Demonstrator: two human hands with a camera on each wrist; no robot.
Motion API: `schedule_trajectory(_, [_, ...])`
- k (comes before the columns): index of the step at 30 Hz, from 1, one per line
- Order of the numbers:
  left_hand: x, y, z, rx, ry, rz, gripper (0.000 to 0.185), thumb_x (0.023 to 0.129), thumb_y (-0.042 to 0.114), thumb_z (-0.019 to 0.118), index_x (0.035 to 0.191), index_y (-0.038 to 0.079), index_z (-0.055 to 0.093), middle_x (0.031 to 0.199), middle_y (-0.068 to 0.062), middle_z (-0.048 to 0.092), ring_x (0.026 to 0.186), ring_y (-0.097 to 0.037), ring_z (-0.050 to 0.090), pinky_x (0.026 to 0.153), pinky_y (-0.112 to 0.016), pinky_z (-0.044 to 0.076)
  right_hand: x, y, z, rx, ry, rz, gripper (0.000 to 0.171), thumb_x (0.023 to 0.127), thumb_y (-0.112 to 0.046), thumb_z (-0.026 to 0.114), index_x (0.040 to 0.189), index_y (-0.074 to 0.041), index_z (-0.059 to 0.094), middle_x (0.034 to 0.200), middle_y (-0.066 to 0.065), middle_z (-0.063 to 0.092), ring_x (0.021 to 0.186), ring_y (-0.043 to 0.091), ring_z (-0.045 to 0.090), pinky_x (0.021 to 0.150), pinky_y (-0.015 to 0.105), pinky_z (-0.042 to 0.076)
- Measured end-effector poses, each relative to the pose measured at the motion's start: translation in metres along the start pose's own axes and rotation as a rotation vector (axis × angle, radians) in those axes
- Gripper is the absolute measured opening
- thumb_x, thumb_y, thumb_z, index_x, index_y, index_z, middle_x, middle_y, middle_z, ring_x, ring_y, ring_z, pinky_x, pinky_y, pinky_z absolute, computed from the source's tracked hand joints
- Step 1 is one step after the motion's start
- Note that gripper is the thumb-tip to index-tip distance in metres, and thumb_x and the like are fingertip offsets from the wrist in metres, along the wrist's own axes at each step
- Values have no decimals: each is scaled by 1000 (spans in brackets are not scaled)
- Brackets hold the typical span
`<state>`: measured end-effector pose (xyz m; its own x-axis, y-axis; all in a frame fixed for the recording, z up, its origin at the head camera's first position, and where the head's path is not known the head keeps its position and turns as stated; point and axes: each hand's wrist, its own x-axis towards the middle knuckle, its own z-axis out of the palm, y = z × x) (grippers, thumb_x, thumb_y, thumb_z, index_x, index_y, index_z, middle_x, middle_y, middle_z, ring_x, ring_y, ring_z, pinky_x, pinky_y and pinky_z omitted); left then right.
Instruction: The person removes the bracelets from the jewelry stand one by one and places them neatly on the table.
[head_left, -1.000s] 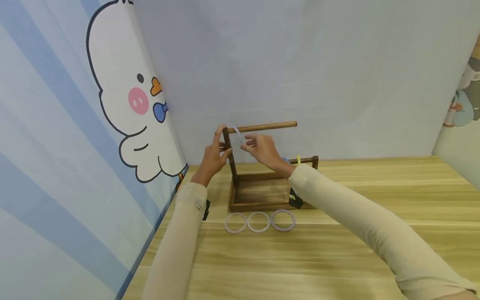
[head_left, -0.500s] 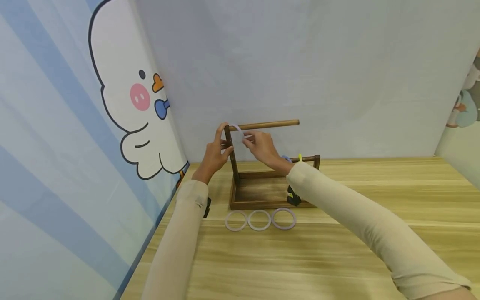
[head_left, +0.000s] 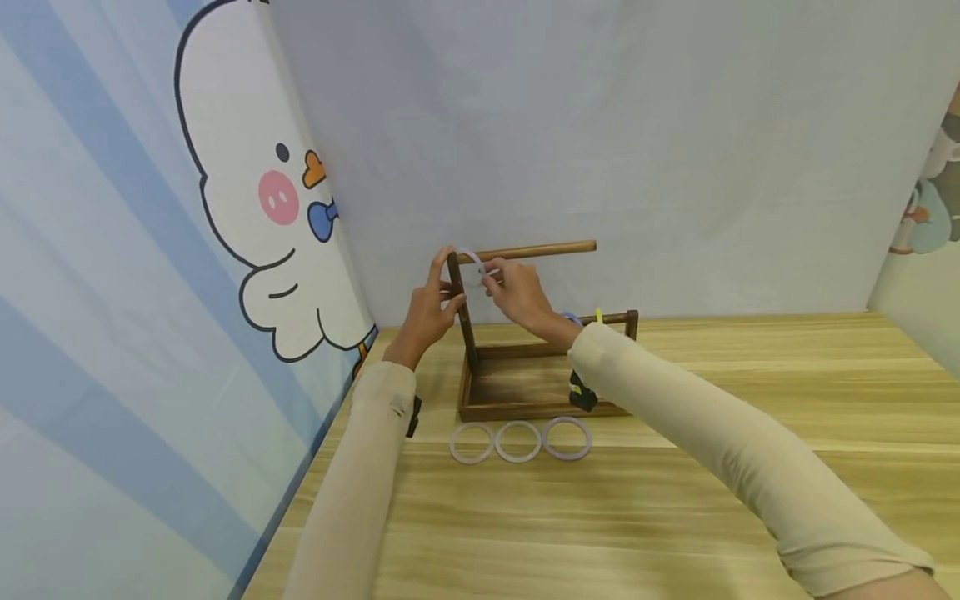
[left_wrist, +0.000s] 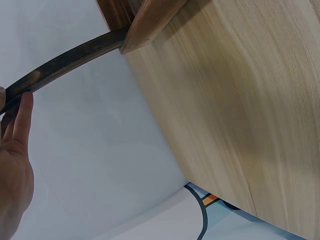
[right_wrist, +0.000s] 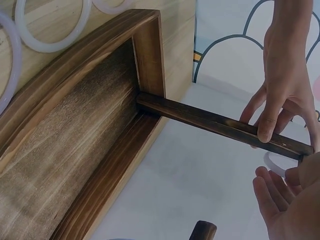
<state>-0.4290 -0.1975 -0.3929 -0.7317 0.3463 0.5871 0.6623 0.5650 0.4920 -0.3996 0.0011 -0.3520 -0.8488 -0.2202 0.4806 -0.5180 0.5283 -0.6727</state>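
A dark wooden rack has an upright post (head_left: pixel 465 325) carrying a long horizontal bar (head_left: pixel 540 249). My left hand (head_left: pixel 427 315) grips the post near its top, a finger over the upper end and the thumb against the side, as the left wrist view also shows. A pale, ring-shaped bangle (right_wrist: pixel 270 162) hangs around the bar close to the post. My right hand (head_left: pixel 521 293) pinches its near side between thumb and fingers. Three pale bangles lie in a row before the rack: one pinkish (head_left: pixel 472 463), one whitish (head_left: pixel 518 461), one purple (head_left: pixel 567 458).
The rack's tray base (head_left: pixel 525 412) stands on the wood-grain table (head_left: pixel 675 517). On its lower bar (head_left: pixel 618 317), partly behind my right arm, are a blue ring (head_left: pixel 572 317) and a yellow ring (head_left: pixel 598 315). A grey wall (head_left: pixel 675 167) rises close behind.
My right hand has shifted slightly left towards the post, its fingers drawing together on the bangle. My left hand keeps its grip on the post.
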Motion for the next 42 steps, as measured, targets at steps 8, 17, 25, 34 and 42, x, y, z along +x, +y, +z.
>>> schedule_trajectory(8, [-1, 0, 2, 7, 6, -10, 81, 100, 2, 68, 163, 19, 20, 114, -32, 71, 106, -40, 73, 91, -45, 63, -4, 7, -8, 42, -18, 9, 26, 108, -5, 54, 127, 8, 66, 111, 23, 75, 95, 31, 77, 74, 34, 66])
schedule_trajectory(17, [0, 4, -2, 11, 18, -8, 81, 99, -1, 68, 162, 17, 22, 114, -35, 69, 106, -44, 72, 90, -51, 62, -7, 10, -15, 42, -16, -13, 27, 109, -5, 53, 129, 9, 64, 109, 21, 76, 93, 32, 77, 76, 36, 66])
schedule_trajectory(25, [-1, 4, 1, 12, 7, -12, 84, 100, 0, 68, 164, 22, 19, 115, -33, 69, 109, -41, 72, 92, -47, 62, -10, 12, -21, 51, -22, 15, 25, 109, -6, 52, 125, 8, 65, 108, 23, 76, 92, 32, 77, 75, 36, 66])
schedule_trajectory(34, [-1, 5, 2, 40, -10, -42, 83, 100, 2, 68, 164, 22, 18, 118, -33, 68, 109, -43, 71, 93, -50, 61, -16, 22, -36, 71, -15, 30, 21, 109, -3, 52, 119, 7, 67, 108, 24, 75, 92, 34, 77, 75, 36, 66])
schedule_trajectory(42, [0, 8, 4, 39, -9, -40, 83, 100, 2, 68, 164, 21, 18, 118, -33, 69, 108, -43, 71, 93, -50, 61, -21, 31, -52, 36, 1, 49, 22, 108, -3, 52, 120, 6, 68, 107, 23, 76, 91, 32, 78, 75, 38, 66])
